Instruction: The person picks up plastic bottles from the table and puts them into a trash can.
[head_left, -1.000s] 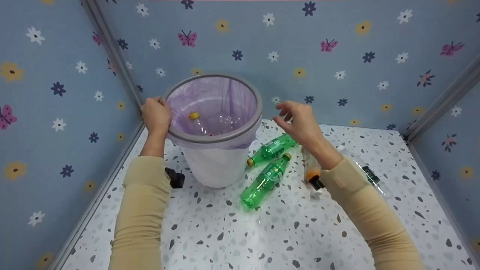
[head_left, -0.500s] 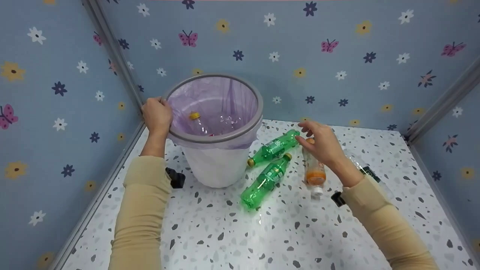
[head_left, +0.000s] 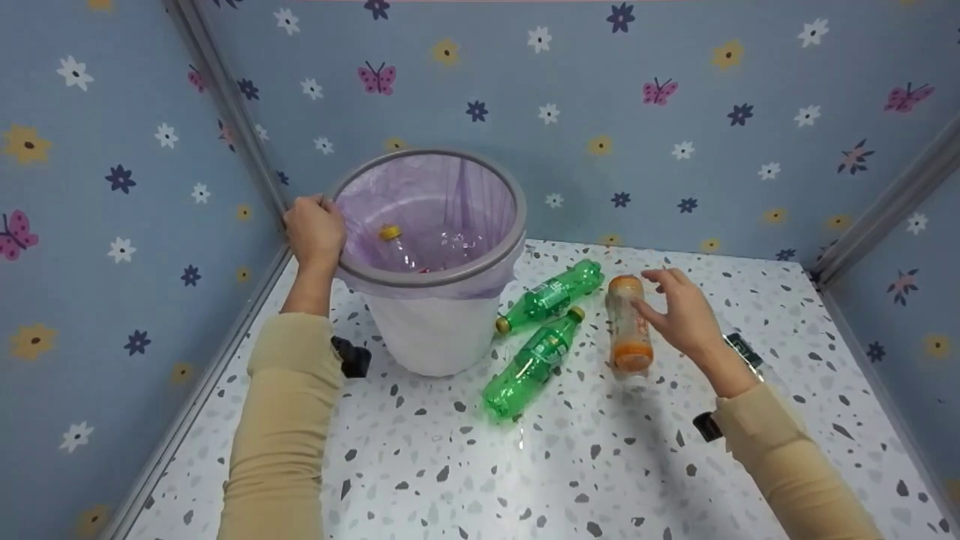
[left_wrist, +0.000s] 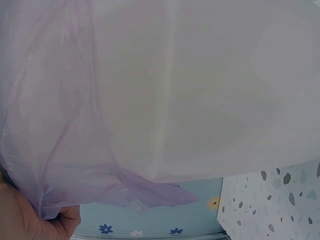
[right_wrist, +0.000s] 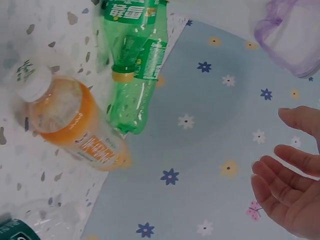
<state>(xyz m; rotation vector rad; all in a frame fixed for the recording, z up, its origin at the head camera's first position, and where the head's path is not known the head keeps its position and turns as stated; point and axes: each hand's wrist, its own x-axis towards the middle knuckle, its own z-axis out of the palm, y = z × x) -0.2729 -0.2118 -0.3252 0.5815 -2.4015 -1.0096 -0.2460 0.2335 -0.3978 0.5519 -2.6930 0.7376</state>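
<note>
My left hand (head_left: 315, 232) grips the purple bin liner (left_wrist: 60, 130) at the left rim of a white waste bin (head_left: 439, 337), as the left wrist view also shows. Inside the bin lies a clear bottle with a yellow cap (head_left: 390, 232). Fingers apart and holding nothing, my right hand (head_left: 681, 315) hovers beside a clear bottle with orange bands (head_left: 630, 322), its thumb overlapping the bottle in the head view. The right wrist view shows this bottle's white cap (right_wrist: 32, 82). Past the right wrist lies a clear bottle with a dark green label (head_left: 742, 349), partly hidden by the arm.
Two green bottles lie between the bin and the orange-banded bottle, one behind (head_left: 559, 289) and one in front (head_left: 529, 367). Flowered blue walls (head_left: 570, 97) enclose the speckled white surface (head_left: 487, 480) at the back and both sides.
My right hand has moved from beside the bin rightward and down, coming over the green bottle and then to the orange-banded bottle. The left hand keeps its grip on the liner.
</note>
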